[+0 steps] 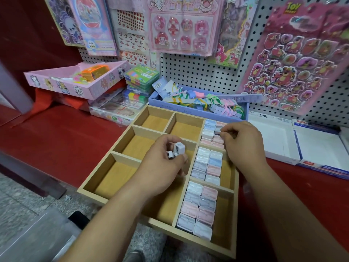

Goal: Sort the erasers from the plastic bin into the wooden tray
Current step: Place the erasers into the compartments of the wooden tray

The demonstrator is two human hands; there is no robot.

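The right hand [243,142] pinches an eraser [218,130] over the far right slot of the tray [90,193], so I think it goes in next, flat beside the others. The left hand [162,163] holds white erasers [178,149] (waiting their turn). A sticker sheet [292,72] says "TOY".
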